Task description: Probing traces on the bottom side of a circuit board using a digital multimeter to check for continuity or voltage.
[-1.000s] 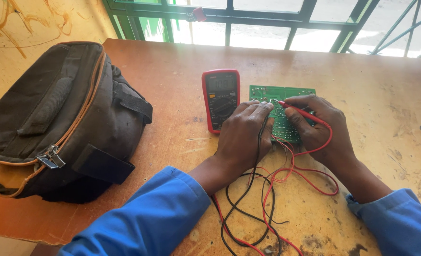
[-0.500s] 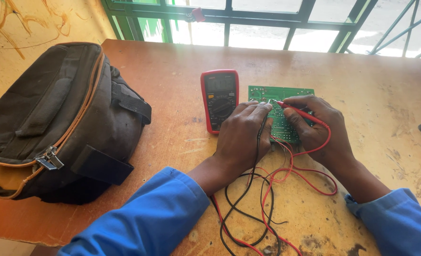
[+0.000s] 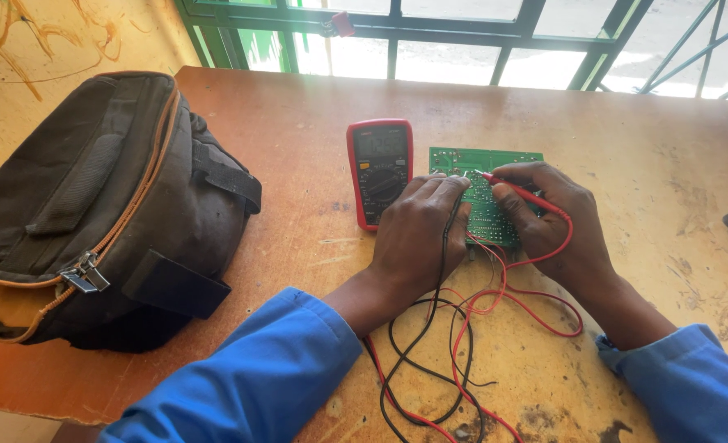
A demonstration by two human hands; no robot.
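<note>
The left hand point(image 3: 417, 234) rests knuckles-up on the near left part of a green circuit board point(image 3: 485, 184), fingers curled closed around a black probe point(image 3: 454, 205) whose tip meets the board near its left edge. The right hand point(image 3: 557, 221) sits on the board's right side, fingers pinched shut on a red probe point(image 3: 520, 190) that slants up and left, its tip touching the board just beside the black one. The board lies flat on the wooden table point(image 3: 651, 164), in the middle of it, partly hidden under both hands. Just left of the board, touching or nearly touching its edge, lies a red-cased multimeter point(image 3: 379, 168) with a dark dial and a grey screen; the reading is too small to tell. From the 2 probes, red and black leads point(image 3: 454, 344) run toward the near edge of the table between the forearms, looping and crossing each other in a loose tangle. Thin red wires also trail off the board's near edge. Both arms wear blue sleeves point(image 3: 257, 377). A dark brown bag point(image 3: 93, 205) with an orange-trimmed zip, partly unzipped, sits on the left of the table, well apart from the meter. Beyond the far edge is a green-framed window point(image 3: 462, 33).
</note>
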